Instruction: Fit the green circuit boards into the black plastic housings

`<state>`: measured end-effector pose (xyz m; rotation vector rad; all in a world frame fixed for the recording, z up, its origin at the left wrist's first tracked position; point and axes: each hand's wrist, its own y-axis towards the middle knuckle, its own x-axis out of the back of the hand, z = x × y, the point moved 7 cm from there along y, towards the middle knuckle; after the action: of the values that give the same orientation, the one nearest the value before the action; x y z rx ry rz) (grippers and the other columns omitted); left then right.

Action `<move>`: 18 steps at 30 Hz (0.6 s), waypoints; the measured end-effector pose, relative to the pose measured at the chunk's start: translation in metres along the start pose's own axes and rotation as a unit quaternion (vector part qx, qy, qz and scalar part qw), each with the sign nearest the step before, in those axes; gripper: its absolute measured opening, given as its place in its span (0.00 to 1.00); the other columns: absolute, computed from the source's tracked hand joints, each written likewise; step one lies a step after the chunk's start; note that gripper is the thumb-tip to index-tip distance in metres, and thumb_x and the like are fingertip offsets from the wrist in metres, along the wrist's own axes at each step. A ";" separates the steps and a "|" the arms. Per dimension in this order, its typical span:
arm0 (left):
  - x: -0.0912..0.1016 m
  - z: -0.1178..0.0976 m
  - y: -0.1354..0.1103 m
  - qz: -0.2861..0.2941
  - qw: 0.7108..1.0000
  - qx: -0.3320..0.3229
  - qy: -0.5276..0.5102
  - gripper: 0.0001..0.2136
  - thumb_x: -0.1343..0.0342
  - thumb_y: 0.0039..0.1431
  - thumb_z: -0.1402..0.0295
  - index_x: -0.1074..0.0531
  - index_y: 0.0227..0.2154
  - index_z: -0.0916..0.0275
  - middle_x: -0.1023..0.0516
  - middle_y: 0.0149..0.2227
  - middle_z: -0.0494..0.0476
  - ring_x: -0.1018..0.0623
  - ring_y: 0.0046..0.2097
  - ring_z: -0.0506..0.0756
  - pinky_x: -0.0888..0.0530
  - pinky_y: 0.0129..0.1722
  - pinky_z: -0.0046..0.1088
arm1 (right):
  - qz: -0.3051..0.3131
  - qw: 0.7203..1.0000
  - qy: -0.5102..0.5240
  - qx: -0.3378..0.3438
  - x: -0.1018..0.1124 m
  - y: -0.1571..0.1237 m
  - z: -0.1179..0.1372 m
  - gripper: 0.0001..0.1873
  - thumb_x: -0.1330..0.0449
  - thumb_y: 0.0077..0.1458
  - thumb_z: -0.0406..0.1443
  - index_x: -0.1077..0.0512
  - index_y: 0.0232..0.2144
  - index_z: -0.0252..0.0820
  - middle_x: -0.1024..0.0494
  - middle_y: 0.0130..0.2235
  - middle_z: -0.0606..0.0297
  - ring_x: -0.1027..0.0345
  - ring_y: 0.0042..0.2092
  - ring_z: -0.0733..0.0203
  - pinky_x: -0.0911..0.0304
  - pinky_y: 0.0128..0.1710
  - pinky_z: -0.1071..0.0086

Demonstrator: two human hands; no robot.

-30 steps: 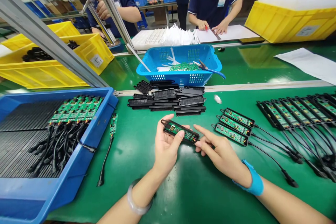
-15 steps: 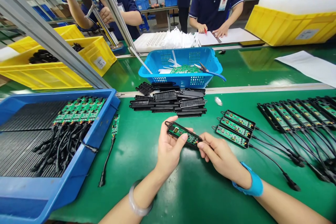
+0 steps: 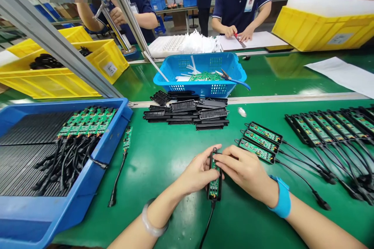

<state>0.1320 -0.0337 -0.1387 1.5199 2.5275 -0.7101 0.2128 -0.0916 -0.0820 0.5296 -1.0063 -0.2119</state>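
A green circuit board in a black plastic case [image 3: 214,188] stands lengthwise between my hands, its black cable hanging toward me. My left hand [image 3: 198,173] is closed around the case from the left, thumb lying on the board. The fingers of my right hand [image 3: 245,169] are closed on the upper end of the board and case. Right of them, three cased boards [image 3: 260,142] with cables lie on the green table [image 3: 140,218]. To the left lies a loose circuit board with a cable [image 3: 126,140]. Beyond my hands is a pile of black cases [image 3: 184,111].
A blue tray [image 3: 87,202] with boards and cables stands left. Behind the pile sits a blue basket [image 3: 201,87] with pliers [image 3: 226,74] on its rim. More cased boards [image 3: 324,124] lie far right. Across the table, a person [image 3: 233,11] holds a red-handled tool over white sheet.
The cased board has swung from slanting to pointing away from me, and its cable shows now. My right hand has moved from its near end to its far end.
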 end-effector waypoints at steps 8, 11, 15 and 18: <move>0.002 0.006 -0.001 0.006 1.000 0.015 0.026 0.35 0.45 0.44 0.76 0.45 0.59 0.64 0.25 0.27 0.51 0.25 0.30 0.52 0.32 0.26 0.25 | -0.008 0.995 -0.081 0.064 0.005 0.001 0.011 0.10 0.48 0.61 0.30 0.26 0.36 0.40 0.25 0.28 0.63 0.34 0.29 0.64 0.40 0.28 0.71; 0.003 0.007 -0.001 0.003 1.000 0.013 0.019 0.33 0.45 0.45 0.75 0.44 0.58 0.62 0.25 0.27 0.51 0.25 0.29 0.52 0.32 0.26 0.26 | 0.006 0.994 -0.087 0.060 0.004 0.000 0.011 0.10 0.47 0.61 0.31 0.25 0.35 0.41 0.25 0.27 0.64 0.35 0.28 0.64 0.42 0.28 0.70; 0.002 0.008 -0.002 0.006 1.000 0.008 0.021 0.32 0.46 0.46 0.76 0.43 0.57 0.60 0.25 0.28 0.50 0.26 0.27 0.51 0.32 0.25 0.25 | 0.002 0.995 -0.076 0.058 0.003 -0.002 0.010 0.10 0.47 0.61 0.31 0.25 0.34 0.41 0.26 0.27 0.64 0.35 0.28 0.64 0.43 0.28 0.69; 0.003 0.008 -0.002 -0.001 0.999 0.014 0.029 0.32 0.46 0.46 0.76 0.43 0.57 0.61 0.25 0.28 0.50 0.27 0.25 0.50 0.33 0.23 0.24 | -0.003 0.996 -0.073 0.060 0.002 -0.003 0.010 0.09 0.47 0.60 0.30 0.26 0.34 0.39 0.26 0.27 0.63 0.35 0.28 0.64 0.43 0.28 0.69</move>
<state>0.1282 -0.0357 -0.1461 1.5702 2.5716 -0.7149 0.2060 -0.0979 -0.0777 0.6333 -1.1645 -0.1995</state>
